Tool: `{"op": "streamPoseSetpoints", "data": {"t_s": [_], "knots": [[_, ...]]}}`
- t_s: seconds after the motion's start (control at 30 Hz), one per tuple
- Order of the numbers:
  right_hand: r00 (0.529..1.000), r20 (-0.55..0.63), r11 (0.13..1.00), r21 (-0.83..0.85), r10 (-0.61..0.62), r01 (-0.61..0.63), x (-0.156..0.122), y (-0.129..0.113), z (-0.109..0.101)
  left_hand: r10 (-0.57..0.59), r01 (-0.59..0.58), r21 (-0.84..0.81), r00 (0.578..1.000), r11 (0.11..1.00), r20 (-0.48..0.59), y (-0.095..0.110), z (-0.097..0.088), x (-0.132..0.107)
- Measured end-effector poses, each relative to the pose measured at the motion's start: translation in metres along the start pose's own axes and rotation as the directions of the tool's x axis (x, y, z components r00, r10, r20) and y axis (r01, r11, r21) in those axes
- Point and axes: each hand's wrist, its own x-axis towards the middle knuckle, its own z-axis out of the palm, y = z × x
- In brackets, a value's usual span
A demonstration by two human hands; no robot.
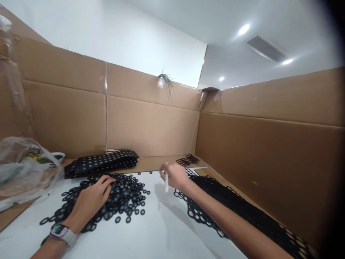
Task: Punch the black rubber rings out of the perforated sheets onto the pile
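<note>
My left hand (93,198), with a watch (60,232) on its wrist, rests over a heap of small black rings (121,196). Its fingers are loosely bent and a little apart, and the fingertips touch the rings. Above the white board (156,230), my right hand (175,176) is closed around a thin white stick-like tool (166,180), which points down and is blurred. To the right, partly behind my right forearm, lie black perforated sheets (229,194) with round holes.
Black strips with pale dots (105,162) lie behind the heap. A clear plastic bag (27,172) and a white bowl (58,156) are at the left. A small piece of black mesh (187,160) lies at the back. Tall cardboard walls (151,126) enclose the work surface.
</note>
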Motion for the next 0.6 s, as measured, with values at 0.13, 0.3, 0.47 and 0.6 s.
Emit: {"op": "streamPoseSetpoints", "data": {"t_s": [0.13,0.3,0.47,0.6], "knots": [[0.973,0.064,0.975,0.019,-0.220,0.219,0.081,-0.075,0.032,0.015,-0.015,-0.020,1.000,1.000,0.010,0.002,-0.002,-0.001],[0.921,0.060,0.922,0.042,-0.386,0.384,0.147,-0.132,0.051,0.029,-0.028,-0.045,0.999,0.999,0.032,0.006,-0.007,-0.001],[0.869,0.087,0.873,0.068,-0.488,0.483,0.188,-0.150,0.070,0.008,-0.005,-0.054,0.999,0.999,0.048,0.008,-0.007,0.001],[0.833,0.118,0.841,0.089,-0.541,0.534,0.217,-0.145,0.080,-0.001,0.005,-0.073,0.999,0.997,0.054,0.010,-0.007,0.003]]}}
